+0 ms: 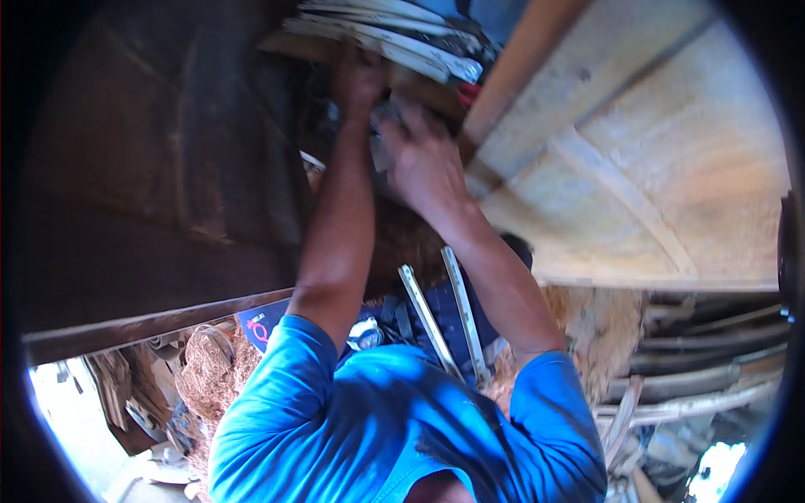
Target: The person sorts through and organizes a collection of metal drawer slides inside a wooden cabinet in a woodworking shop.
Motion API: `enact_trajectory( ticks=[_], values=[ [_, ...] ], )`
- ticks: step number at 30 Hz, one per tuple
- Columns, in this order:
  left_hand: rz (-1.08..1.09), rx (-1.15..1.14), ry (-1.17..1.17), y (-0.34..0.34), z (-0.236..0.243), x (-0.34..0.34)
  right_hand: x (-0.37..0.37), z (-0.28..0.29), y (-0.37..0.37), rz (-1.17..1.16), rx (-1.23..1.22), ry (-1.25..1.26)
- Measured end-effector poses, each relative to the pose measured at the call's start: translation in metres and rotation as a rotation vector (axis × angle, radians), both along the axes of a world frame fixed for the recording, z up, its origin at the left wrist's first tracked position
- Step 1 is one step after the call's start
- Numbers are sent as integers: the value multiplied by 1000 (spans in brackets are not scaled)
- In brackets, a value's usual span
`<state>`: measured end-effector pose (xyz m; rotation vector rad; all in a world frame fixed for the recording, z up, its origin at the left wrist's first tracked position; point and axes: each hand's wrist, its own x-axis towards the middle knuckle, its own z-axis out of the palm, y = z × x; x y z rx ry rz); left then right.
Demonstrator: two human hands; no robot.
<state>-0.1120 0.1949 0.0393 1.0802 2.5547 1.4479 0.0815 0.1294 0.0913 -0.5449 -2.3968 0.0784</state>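
Both my arms reach up to the top middle of the head view. My left hand (359,82) is at the edge of a brown wooden board (314,50), its fingers in shadow and hard to make out. Close by on its right, my right hand (419,159) is smeared by motion. A small greyish thing (381,155) shows beside the right fingers; its kind is unclear, and I cannot tell whether it is held. Several long pale strips with small holes (394,50) lie beyond my left hand. Nearer my body, two slim metal rails with holes (428,318) stand side by side.
A dark wooden panel (151,168) fills the left side, and a pale wooden panel with battens (637,159) leans on the right. Wood shavings (210,369) are heaped at lower left. Stacked timber pieces (704,352) lie at lower right.
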Motion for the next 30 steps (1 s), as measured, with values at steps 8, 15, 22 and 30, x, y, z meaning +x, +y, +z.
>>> enact_trajectory(
  ticks=[8,15,22,30],
  values=[
    [-18,133,139,-63,-5,65,226,-30,-126,-310,-763,-750],
    [-712,-623,-158,-200,-59,138,275,-51,-195,-376,-1028,-574],
    [-873,-515,-1132,-250,-105,153,279,-74,-178,-355,-1434,-4],
    [-384,317,-1650,-211,-38,178,238,-49,-142,-21,-1981,635]
  ],
)
